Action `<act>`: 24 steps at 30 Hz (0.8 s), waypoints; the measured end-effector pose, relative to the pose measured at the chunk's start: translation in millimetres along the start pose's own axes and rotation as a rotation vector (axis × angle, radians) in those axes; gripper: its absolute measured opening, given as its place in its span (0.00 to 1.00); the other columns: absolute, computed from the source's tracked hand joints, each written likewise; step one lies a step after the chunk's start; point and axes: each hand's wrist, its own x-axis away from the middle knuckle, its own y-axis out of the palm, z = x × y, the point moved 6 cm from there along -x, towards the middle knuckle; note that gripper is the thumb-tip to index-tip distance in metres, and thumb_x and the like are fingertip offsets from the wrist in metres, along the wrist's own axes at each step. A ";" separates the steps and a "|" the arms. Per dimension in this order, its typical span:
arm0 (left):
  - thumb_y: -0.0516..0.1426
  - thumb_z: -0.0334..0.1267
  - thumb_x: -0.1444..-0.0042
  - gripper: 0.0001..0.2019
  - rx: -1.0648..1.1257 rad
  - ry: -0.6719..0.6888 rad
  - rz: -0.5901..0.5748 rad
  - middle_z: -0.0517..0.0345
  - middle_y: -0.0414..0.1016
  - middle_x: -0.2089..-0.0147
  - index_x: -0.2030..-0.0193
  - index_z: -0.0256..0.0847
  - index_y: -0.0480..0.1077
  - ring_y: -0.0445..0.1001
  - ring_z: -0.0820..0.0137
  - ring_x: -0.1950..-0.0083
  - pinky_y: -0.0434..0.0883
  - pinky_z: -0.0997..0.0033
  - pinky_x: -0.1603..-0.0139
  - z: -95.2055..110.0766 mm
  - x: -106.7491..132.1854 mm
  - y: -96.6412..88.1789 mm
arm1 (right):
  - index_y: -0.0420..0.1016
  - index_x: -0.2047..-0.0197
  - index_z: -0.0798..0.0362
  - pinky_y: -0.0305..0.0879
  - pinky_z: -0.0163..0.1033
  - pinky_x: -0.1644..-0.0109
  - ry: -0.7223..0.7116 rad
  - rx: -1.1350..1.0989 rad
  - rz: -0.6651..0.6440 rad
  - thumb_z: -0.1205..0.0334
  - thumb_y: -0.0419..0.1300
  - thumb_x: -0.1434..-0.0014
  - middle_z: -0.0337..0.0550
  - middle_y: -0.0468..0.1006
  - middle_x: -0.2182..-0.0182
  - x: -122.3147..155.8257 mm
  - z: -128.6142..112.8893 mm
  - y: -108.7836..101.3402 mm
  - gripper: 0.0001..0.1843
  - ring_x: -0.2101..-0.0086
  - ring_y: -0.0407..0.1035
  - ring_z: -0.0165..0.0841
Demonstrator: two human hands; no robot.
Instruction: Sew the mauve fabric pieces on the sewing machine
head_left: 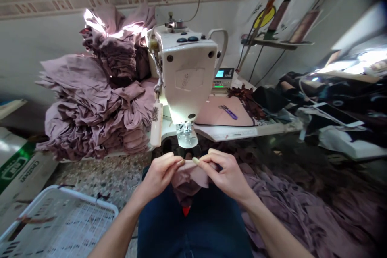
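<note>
Head view: cloth point(190, 179) between both hands point(159, 178) point(226, 177)

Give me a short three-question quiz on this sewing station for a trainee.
1. True or false: the left hand and the right hand both hold the same piece of mauve fabric.
2. What lies on the pink sheet? A) purple-handled scissors B) a tape measure C) a spool of thread
3. Fill in the blank: seen from the person, the large heap of mauve cloth stands to the ___ of the sewing machine head.

Key: 1. True; 2. A; 3. left
</note>
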 end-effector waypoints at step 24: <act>0.69 0.52 0.40 0.19 0.450 -0.305 0.361 0.70 0.57 0.74 0.61 0.41 0.68 0.56 0.75 0.75 0.54 0.75 0.72 -30.2 -57.2 -10.4 | 0.81 0.73 0.53 0.62 0.37 0.68 0.164 -0.144 0.189 0.40 0.67 0.35 0.37 0.71 0.79 -57.7 44.4 -12.7 0.25 0.74 0.62 0.32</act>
